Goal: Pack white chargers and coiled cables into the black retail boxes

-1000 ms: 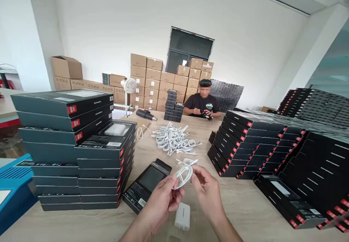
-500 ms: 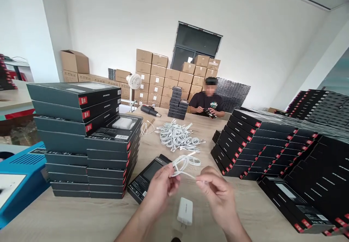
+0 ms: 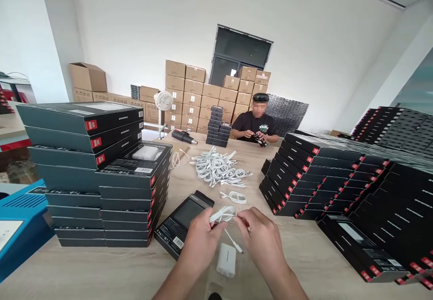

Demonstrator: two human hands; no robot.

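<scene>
Surface (image 3: 111,270) of pale wood grain spreads out on every side of the pile of white cables (image 3: 216,167). Well behind the pile rise brown cartons (image 3: 193,94). Right of the pile stand stacked black boxes (image 3: 306,173); left of it, more boxed stock (image 3: 130,200), red-tabbed too. Behind the pile, slightly right, sits a co-worker (image 3: 252,126) holding a small dark object. A block of small dark boxes (image 3: 217,131) is just behind the pile, a heat gun (image 3: 184,136) behind and left. On the pile's near side, leftward, lies a flat black box (image 3: 184,221) with its end flap out. Nearer than the pile, the left hand (image 3: 203,237) grips a coiled white cable (image 3: 223,214), while the right hand (image 3: 259,234) pinches the coil's right end. Nearest, on the pile's near side, lies a white charger (image 3: 226,260).
</scene>
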